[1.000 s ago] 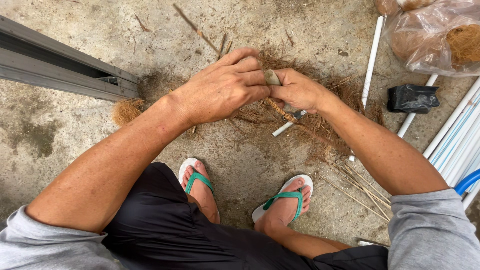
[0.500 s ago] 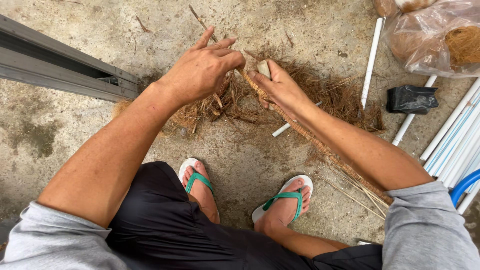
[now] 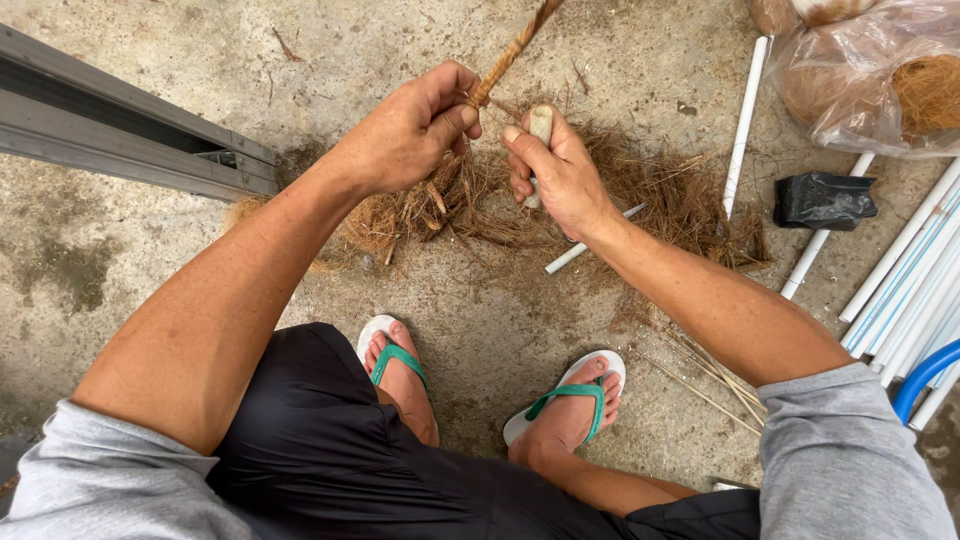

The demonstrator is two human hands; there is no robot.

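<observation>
My left hand [image 3: 410, 130] is closed around a twisted brown fibre cord [image 3: 512, 52], which goes up from my fist and out of the picture at the top. Thumb and fingers are pressed together on it, so the hold is firm. My right hand [image 3: 560, 175] is closed on a small pale handle [image 3: 540, 122]; only its rounded end shows above my fingers, and I cannot tell what kind of tool it is. The two hands are close together but not touching. Under them, on the concrete floor [image 3: 150, 270], lies a heap of loose brown fibre [image 3: 660, 200], and some strands hang from my left fist down to it.

I judge that I am in the middle of the twisting work: one part of the cord is already made, the loose fibre waits below. The next move, I think, needs the left hand to keep the cord tight while new strands are joined in, otherwise the twist can open.

White plastic pipes [image 3: 745, 120] lie to the right, beside a small black bag [image 3: 822, 200].
</observation>
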